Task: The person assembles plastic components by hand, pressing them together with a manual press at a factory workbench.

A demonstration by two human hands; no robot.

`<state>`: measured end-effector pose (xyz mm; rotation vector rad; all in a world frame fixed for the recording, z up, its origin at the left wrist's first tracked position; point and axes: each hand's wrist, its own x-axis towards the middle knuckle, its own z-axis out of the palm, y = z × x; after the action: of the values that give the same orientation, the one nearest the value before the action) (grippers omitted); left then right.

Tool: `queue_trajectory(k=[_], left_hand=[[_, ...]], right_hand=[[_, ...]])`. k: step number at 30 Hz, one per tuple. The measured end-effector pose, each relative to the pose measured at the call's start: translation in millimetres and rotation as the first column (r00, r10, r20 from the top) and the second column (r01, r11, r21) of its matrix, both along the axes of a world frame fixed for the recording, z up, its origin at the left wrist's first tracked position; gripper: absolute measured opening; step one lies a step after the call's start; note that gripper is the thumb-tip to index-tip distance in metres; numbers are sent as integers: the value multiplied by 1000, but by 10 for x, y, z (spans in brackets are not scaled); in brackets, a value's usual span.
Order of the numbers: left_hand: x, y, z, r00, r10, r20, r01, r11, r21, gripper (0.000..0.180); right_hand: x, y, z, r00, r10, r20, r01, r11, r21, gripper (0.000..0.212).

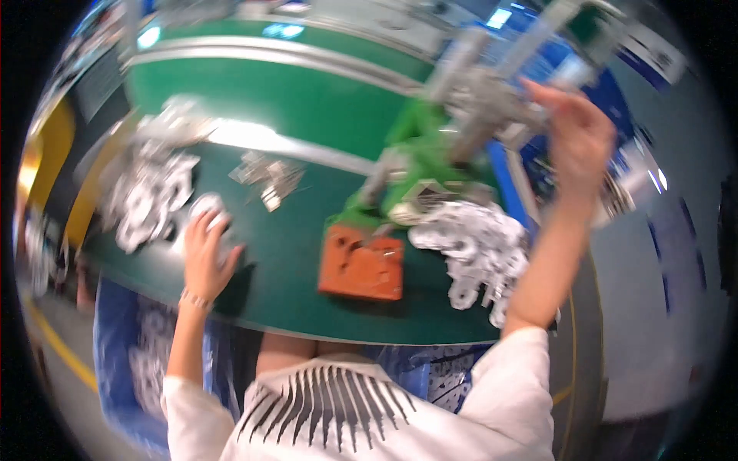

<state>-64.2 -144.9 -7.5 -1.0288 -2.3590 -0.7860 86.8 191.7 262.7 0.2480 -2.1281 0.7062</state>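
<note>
My left hand is low over the green bench, fingers stretched and thumb spread. Its fingertips touch a white round part beside a heap of white flat parts. My right hand is raised at the right, by the grey upper part of a green hand press. Motion blurs its fingers, so whether they grip anything there is unclear. An orange block fixture with dark holes sits at the press's front. A second heap of white ring-shaped parts lies to its right.
Small clear or metallic pieces lie mid-bench. A green panel with a pale rail stands behind. Below the bench's front edge, a blue-lined bin holds white parts at the left, and another blue-lined container is beside my legs.
</note>
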Motion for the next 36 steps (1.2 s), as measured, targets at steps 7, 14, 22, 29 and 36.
queue_trajectory(k=[7,14,22,29,36], left_hand=[[440,-546,-210,991,134,7,-117,841,529,38],[883,-2009,-1865,602,608,517,-798,483,360,28],[1031,-3596,-3570,10,871,492,-991,73,-110,58],[-95,-3832,-3439,323,851,415,-909,400,-113,69],[-780,-3751,-3272,253,820,513,-395,571,-719,60]], right_hand=[[567,-608,-942,501,-308,-809,347,928,-138,50],[-234,-2832,-2675,801,196,566,-370,905,211,61],[-775,-3054,-3073,831,-33,556,-278,840,466,65],[-822,-3093,-3078,842,-82,533,-264,799,540,62],[-836,-3098,-3080,833,-111,542,-253,795,551,59]])
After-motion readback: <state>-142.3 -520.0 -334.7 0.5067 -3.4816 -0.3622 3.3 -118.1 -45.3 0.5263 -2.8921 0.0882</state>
